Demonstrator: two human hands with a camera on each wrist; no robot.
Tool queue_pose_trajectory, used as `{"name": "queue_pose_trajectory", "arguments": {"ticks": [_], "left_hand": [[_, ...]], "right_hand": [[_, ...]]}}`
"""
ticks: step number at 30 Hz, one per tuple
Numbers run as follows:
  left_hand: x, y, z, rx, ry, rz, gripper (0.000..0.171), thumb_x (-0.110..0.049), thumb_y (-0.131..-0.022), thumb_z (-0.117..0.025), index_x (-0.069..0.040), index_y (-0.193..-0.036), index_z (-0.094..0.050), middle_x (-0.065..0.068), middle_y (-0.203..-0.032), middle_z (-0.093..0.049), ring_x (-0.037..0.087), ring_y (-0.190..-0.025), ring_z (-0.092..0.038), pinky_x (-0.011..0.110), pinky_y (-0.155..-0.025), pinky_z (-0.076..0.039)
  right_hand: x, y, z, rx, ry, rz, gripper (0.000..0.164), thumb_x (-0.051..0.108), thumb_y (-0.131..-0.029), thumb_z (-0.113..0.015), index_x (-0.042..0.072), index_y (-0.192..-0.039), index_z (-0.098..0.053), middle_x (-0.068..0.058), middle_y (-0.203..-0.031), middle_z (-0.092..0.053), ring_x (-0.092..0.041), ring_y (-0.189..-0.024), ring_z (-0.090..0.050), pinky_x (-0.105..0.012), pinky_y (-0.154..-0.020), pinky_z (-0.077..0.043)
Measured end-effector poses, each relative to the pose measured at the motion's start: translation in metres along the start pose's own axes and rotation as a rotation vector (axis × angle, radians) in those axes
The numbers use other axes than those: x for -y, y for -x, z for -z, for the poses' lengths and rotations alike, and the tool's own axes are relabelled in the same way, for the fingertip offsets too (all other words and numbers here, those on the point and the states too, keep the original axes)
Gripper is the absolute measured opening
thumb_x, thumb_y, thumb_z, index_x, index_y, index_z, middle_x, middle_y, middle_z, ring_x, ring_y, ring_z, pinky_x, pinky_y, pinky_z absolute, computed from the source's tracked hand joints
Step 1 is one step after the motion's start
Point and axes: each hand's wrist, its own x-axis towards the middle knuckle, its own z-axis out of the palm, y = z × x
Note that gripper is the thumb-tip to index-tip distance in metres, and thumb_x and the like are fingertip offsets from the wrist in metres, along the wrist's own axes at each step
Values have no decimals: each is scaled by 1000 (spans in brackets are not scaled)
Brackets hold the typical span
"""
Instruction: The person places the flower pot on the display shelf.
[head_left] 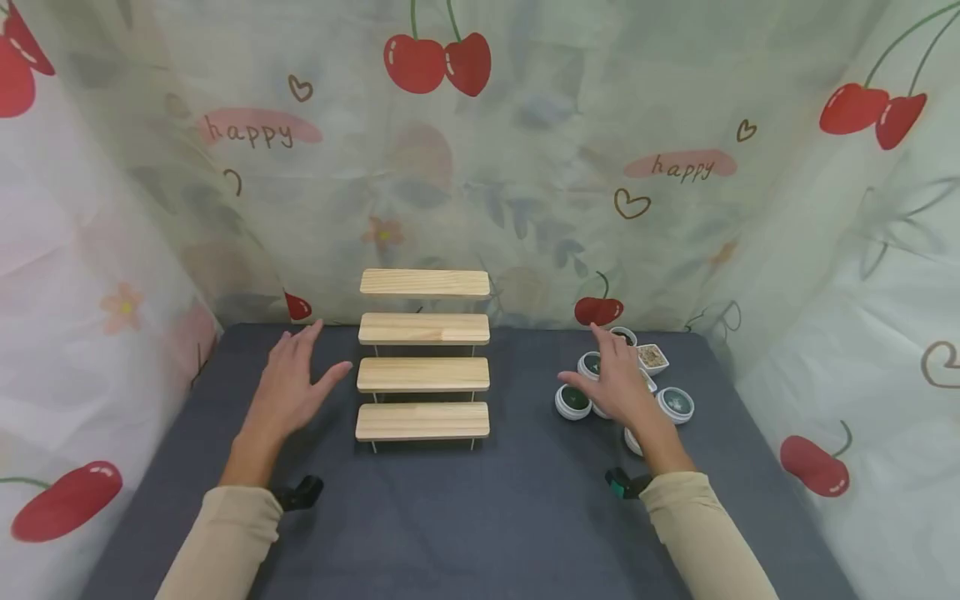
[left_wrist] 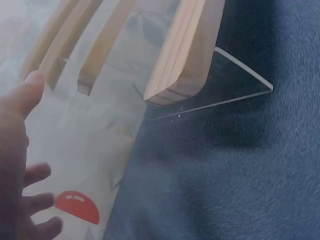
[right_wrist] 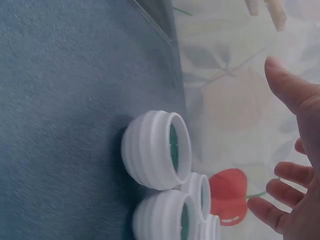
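Observation:
My left hand (head_left: 291, 385) hovers to the left of a stepped wooden rack (head_left: 422, 422), thumb spread from the fingers and holding nothing. The rack's tiers are pale planks on thin wire legs; in the left wrist view the lowest plank (left_wrist: 180, 55) shows from its end. Over a cluster of small white pots on the right, my right hand (head_left: 618, 379) is held with fingers spread and grips nothing. One round ribbed pot (right_wrist: 152, 150) with a dark green filling stands at the cluster's left. A square white dish (head_left: 652, 358) has grainy contents. The hand and forearm hide part of the cluster.
A dark blue-grey cloth (head_left: 517, 517) covers the table. Behind and at both sides hangs a pale curtain (head_left: 525, 167) printed with cherries and lettering. Another round pot (head_left: 676, 405) stands at the cluster's right side, beside my right wrist.

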Motion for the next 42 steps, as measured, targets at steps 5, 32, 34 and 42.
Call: {"name": "queue_pose_trajectory", "arguments": {"ticks": [5, 32, 34, 42], "left_hand": [[3, 6, -7, 80, 121, 37, 91, -66, -98, -50, -17, -165, -12, 26, -165, -25, 50, -151, -24, 70, -115, -23], [11, 31, -59, 71, 507, 236, 65, -55, -96, -65, -12, -144, -52, 14, -124, -69, 25, -112, -63, 38, -93, -47], [12, 33, -62, 87, 517, 233, 59, -50, -96, -67, -13, -141, -56, 13, -117, -71, 18, -103, -64, 31, -87, -47], [16, 38, -73, 151, 564, 198, 59, -43, -92, -75, -12, -140, -59, 12, -115, -68, 10, -93, -61, 24, -80, -49]], "right_hand": [[-6, 8, -13, -53, -53, 6, 96, 51, -89, -75, 3, -158, -29, -26, -156, -38, -49, -148, -28, -67, -118, -20], [-11, 22, -54, -76, -121, -43, 74, 32, -87, -82, -1, -145, -49, -25, -141, -58, -44, -136, -48, -63, -116, -28], [-12, 22, -56, -79, -114, -35, 71, 29, -87, -81, -1, -144, -51, -25, -140, -58, -44, -136, -49, -62, -116, -27], [-13, 19, -66, -132, -105, 55, 64, 19, -82, -82, -5, -136, -57, -27, -134, -62, -45, -129, -54, -62, -110, -30]]}}
